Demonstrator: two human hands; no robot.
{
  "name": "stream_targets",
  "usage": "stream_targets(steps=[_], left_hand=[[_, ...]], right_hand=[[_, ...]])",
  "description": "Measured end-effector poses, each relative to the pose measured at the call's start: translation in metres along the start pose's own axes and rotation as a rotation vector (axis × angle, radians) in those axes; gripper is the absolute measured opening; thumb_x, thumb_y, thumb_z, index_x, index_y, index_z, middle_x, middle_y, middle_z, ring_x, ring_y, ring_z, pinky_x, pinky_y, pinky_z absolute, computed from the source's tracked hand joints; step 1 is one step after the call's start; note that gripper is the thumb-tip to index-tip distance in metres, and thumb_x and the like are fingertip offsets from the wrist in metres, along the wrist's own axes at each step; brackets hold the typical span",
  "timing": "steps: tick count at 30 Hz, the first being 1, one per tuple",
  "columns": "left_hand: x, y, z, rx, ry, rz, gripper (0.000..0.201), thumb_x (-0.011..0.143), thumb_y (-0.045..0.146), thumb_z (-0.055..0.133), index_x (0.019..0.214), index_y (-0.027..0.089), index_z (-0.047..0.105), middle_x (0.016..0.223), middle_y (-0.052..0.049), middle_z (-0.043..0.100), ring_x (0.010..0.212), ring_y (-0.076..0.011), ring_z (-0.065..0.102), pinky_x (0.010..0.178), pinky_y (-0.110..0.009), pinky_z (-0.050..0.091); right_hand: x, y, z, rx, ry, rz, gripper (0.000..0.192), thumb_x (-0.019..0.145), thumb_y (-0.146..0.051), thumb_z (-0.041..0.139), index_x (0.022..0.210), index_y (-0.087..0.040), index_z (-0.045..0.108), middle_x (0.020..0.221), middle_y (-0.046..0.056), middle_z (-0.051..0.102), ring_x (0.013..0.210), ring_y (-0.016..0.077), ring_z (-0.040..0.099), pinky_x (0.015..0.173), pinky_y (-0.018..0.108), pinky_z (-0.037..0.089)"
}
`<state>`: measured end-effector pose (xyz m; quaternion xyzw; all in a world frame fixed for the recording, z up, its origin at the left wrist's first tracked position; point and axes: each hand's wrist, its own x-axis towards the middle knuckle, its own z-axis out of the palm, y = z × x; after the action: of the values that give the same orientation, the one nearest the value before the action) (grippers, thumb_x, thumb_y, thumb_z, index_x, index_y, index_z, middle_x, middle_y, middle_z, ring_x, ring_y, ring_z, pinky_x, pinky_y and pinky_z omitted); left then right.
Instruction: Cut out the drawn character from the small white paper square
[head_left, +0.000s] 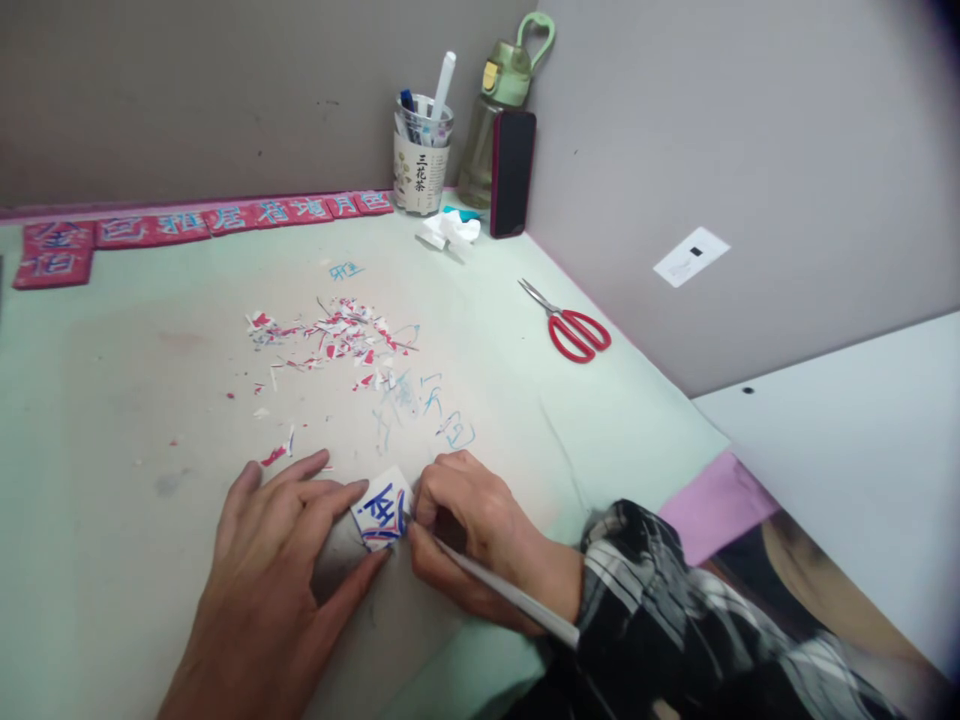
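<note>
A small white square piece [373, 512] lies tilted on the table, marked with a blue character and some red lines along its lower right. My left hand [289, 540] steadies it, index finger at its upper left edge and thumb at its lower edge. In a pen-like grip, my right hand [480, 530] holds a slim pale-handled craft knife [517, 596]. The knife's tip is at the right side of the square, mostly hidden by my fingers. Beyond my hands lie many red and white scraps [349, 330].
Red-handled scissors [577, 333] lie to the right. At the back stand a cup of pens [421, 165], a green bottle [476, 150] and a phone [513, 175], with crumpled tissue [450, 232] in front. Red character tiles [180, 226] line the back left edge.
</note>
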<state>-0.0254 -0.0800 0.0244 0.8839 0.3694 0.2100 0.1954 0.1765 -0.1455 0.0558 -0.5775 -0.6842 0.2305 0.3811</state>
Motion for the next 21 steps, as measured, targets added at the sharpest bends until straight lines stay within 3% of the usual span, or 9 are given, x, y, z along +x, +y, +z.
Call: stream_targets(steps=[21], left_hand=[[-0.0005,0.0002,-0.0002,0.023,-0.013,0.031,0.030,0.092,0.045,0.057,0.117,0.030,0.057,0.109,-0.007,0.069,0.131,-0.0358,0.052,0.121,-0.068,0.021]], right_hand=[[-0.0019,-0.0012,0.0008,-0.015,0.012,-0.055,0.024,0.079,-0.008,0.050,0.075,-0.025,0.034,0.067,-0.004,0.045,0.064,0.0147,0.045,0.067,0.028,0.039]])
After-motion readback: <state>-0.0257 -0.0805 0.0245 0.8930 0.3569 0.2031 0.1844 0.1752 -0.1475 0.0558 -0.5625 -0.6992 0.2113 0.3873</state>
